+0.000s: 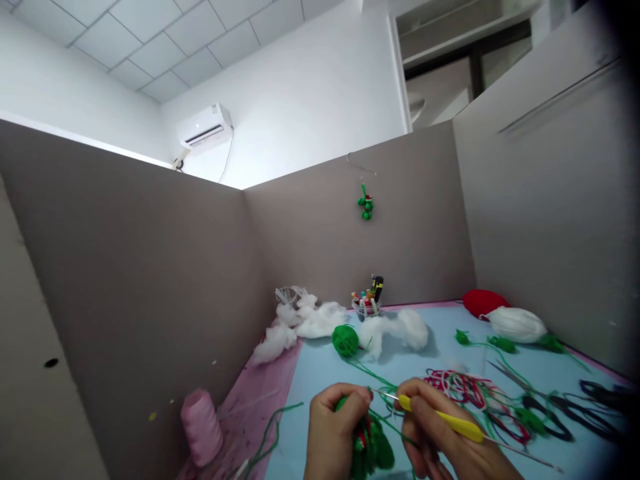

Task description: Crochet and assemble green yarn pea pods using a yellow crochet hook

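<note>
At the lower middle, my left hand (333, 423) is closed on a green crocheted piece (377, 450) with some red on it, pinching its upper edge between thumb and finger. My right hand (433, 417) grips a crochet hook (463, 425) by its yellow handle. The hook's thin metal tip points left and meets the work at my left fingertips; whether it passes through a stitch is too small to tell. Green yarn (367, 368) runs from a green yarn ball (345, 341) down toward my hands, and a strand stretches between them.
White stuffing (323, 320) lies at the back. A small basket of tools (367, 307) stands behind the ball. Tangled yarn scraps (463, 389) and scissors (543, 400) lie right, below red (485, 302) and white yarn skeins (517, 325). A pink thread cone (201, 427) stands left. Grey partitions (310, 233) enclose the table.
</note>
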The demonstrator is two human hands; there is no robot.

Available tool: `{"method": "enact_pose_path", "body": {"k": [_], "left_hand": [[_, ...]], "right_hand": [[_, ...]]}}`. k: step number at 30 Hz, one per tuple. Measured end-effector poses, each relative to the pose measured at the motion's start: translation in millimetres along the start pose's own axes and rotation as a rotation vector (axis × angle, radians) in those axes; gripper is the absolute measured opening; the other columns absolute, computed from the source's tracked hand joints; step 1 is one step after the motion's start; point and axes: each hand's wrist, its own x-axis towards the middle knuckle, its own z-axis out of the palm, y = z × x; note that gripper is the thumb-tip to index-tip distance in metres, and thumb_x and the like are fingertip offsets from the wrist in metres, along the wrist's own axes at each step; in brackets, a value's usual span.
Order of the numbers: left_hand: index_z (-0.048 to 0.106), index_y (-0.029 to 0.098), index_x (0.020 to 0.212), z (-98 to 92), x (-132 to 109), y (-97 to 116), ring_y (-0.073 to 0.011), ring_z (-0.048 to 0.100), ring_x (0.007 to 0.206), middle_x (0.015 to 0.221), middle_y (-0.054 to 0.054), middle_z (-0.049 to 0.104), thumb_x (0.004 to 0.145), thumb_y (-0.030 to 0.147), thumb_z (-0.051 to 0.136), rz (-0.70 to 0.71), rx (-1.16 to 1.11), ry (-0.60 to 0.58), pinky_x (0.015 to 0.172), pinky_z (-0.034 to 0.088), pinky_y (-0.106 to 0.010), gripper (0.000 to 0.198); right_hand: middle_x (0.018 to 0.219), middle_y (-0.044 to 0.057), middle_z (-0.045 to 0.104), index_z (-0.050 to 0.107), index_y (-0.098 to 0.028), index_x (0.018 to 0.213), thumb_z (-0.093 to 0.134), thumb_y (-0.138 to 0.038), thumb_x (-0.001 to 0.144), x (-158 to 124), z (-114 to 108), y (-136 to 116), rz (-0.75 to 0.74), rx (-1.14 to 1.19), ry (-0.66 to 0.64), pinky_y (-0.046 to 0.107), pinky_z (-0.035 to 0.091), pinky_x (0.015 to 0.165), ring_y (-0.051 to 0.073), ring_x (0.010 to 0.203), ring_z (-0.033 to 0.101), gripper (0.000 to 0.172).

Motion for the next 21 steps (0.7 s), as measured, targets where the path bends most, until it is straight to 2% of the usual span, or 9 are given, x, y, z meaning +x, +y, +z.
{"method": "enact_pose_path", "body": {"k": [9, 13, 17, 21], "left_hand": [[0.066, 0.011, 0.063, 1.4, 0.5, -2.8, -0.0069, 0.038, 0.045, 0.048, 0.002, 0.047, 0.052, 0.050, 0.078, 0.039, 0.019, 0.070, 0.045, 0.029, -0.020, 0.042], [0.065, 0.011, 0.065, 0.4, -0.4, -1.5, -0.0062, 0.037, 0.045, 0.048, 0.003, 0.046, 0.052, 0.054, 0.078, 0.057, 0.030, 0.071, 0.045, 0.031, -0.020, 0.046], [0.061, 0.013, 0.065, 0.6, -0.7, -1.8, -0.0060, 0.036, 0.041, 0.047, 0.005, 0.043, 0.048, 0.059, 0.078, 0.006, -0.021, 0.046, 0.041, 0.030, -0.019, 0.052], [0.061, 0.012, 0.067, 1.2, -2.6, -1.1, -0.0073, 0.040, 0.042, 0.048, 0.004, 0.047, 0.046, 0.053, 0.082, -0.018, -0.025, 0.059, 0.042, 0.031, -0.020, 0.050]], "right_hand": [[0.055, -0.004, 0.057, 0.045, -0.021, 0.091, 0.031, -0.065, 0.089, -4.2, 1.1, -0.8, -0.042, -0.037, -0.001, 0.022, 0.030, 0.045, 0.008, 0.041, 0.040, 0.047], [0.054, -0.005, 0.057, 0.046, -0.021, 0.092, 0.031, -0.066, 0.089, -5.3, 2.5, -3.0, -0.058, -0.055, -0.005, 0.022, 0.029, 0.044, 0.008, 0.040, 0.039, 0.048], [0.054, -0.004, 0.057, 0.048, -0.021, 0.095, 0.033, -0.067, 0.088, -6.8, 2.6, -4.5, -0.069, -0.069, 0.007, 0.022, 0.030, 0.044, 0.008, 0.040, 0.039, 0.050], [0.056, -0.002, 0.059, 0.049, -0.020, 0.097, 0.033, -0.070, 0.086, -7.9, 1.6, -6.0, -0.076, -0.114, -0.009, 0.024, 0.031, 0.045, 0.009, 0.042, 0.041, 0.054]]}}
